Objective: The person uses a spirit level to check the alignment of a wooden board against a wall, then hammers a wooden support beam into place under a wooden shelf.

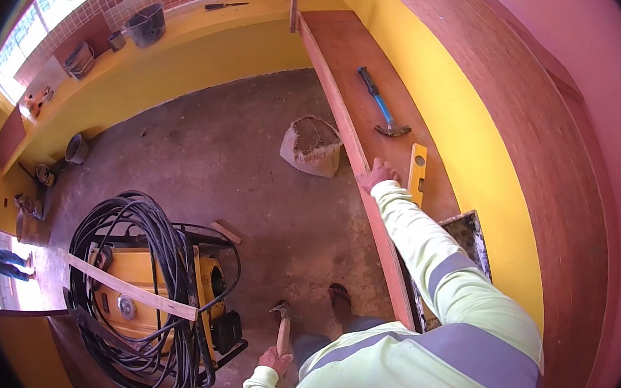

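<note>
My left hand [274, 360] is closed on the wooden handle of a hammer [283, 331], held low beside my legs with its head by my foot. My right hand [376, 174] grips the front edge of a brown wooden shelf [413, 173] along the yellow wall. Just right of that hand lies a yellow spirit level [417, 172]. Farther along the shelf rests a claw hammer [384, 108] with a blue-and-black handle. A dark framed opening or tray [471, 234] is partly hidden by my right arm.
A yellow machine [128, 282] stands left, draped with coiled black hose [156, 224] and a timber strip [109, 281]. A sack [303, 157] sits on the floor. Buckets [145, 30] line the back ledge [196, 18]. A person's legs [7, 264] show at the doorway, far left.
</note>
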`<state>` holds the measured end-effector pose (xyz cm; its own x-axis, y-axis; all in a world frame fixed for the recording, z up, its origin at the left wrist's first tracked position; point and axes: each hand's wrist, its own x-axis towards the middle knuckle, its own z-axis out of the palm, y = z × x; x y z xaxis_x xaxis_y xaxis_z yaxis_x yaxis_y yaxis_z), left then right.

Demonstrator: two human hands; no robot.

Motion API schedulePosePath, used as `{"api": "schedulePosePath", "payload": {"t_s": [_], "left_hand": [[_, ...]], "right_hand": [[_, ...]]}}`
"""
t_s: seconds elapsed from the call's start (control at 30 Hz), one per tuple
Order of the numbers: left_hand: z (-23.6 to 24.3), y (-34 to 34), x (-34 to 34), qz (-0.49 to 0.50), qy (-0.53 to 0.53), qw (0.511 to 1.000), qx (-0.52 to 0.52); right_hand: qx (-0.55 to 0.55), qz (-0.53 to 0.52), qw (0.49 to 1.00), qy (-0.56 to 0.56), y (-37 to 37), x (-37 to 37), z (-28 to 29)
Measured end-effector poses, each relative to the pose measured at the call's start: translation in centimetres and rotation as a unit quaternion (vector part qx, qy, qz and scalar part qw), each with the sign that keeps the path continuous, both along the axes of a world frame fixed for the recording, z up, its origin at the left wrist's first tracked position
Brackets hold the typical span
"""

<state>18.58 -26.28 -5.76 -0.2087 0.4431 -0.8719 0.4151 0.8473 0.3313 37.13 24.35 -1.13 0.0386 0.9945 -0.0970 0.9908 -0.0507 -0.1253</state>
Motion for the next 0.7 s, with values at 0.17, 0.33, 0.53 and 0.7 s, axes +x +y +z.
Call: {"api": "schedulePosePath", "payload": {"t_s": [0.17, 0.33, 0.53, 0.7], "left_hand": [[1.2, 4.6, -1.2, 0.021, -0.036, 0.999, 0.011], [3.3, 8.9, -3.9, 0.041, -0.045, 0.997, 0.053], [3.3, 15.7, -9.1, -0.001, -0.031, 0.991, 0.134], [8.0, 26.6, -14.2, 0.067, -0.070, 0.983, 0.158]], "right_hand": [[0.040, 0.005, 0.999, -0.022, 3.0, 0.8, -7.3], [-0.065, 0.023, 0.997, -0.041, 2.1, -0.7, -3.7], [0.013, 0.040, 0.999, 0.011, 2.7, 1.7, -6.9], [0.121, 0.097, 0.986, 0.056, 3.3, 2.5, -10.9]]}}
